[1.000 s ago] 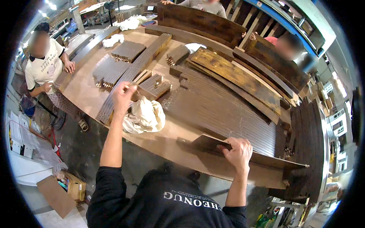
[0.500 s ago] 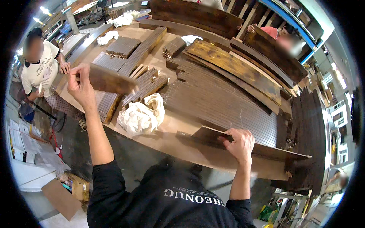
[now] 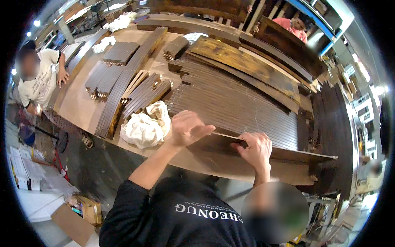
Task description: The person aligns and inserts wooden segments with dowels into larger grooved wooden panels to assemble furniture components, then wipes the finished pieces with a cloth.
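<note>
Right hand (image 3: 256, 150) pinches dark board (image 3: 289, 157), long axis rightward; grip of left hand (image 3: 187, 128) unclear

My table (image 3: 76, 113) has a tan top, bare in patches on the left. On it I see a crumpled cream cloth (image 3: 142, 131), a long bundle of dark slats (image 3: 123, 82), shorter stacks (image 3: 103, 78) beside that, and — across the middle — a broad spread of brown strips (image 3: 238, 105). Nearest me runs a long dark board (image 3: 288, 156).
</note>
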Available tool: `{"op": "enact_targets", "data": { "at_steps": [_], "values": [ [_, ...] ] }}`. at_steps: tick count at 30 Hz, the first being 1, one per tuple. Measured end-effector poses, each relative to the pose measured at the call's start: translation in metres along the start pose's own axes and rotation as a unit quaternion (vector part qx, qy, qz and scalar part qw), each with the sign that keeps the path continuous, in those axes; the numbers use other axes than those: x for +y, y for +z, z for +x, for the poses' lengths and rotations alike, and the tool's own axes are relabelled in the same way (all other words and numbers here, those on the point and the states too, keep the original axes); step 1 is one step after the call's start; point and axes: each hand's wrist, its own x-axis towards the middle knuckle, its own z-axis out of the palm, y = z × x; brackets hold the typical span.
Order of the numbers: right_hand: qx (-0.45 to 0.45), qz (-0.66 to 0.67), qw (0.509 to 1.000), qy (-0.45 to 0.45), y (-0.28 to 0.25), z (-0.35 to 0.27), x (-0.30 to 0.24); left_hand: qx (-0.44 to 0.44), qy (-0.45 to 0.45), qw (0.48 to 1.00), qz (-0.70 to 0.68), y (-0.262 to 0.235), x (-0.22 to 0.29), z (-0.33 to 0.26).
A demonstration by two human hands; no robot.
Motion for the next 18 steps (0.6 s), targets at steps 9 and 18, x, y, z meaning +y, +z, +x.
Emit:
{"op": "enact_targets", "data": {
  "at_steps": [9, 18],
  "values": [
    [-0.016, 0.018, 1.0, -0.007, 0.005, 0.001, 0.008, 0.026, 0.034, 0.999, 0.032, 0.002, 0.001, 0.017],
    [-0.028, 0.015, 0.999, -0.002, 0.008, 0.005, 0.011, -0.023, -0.222, 0.973, -0.055, 0.009, 0.016, 0.001]
  ]
}}
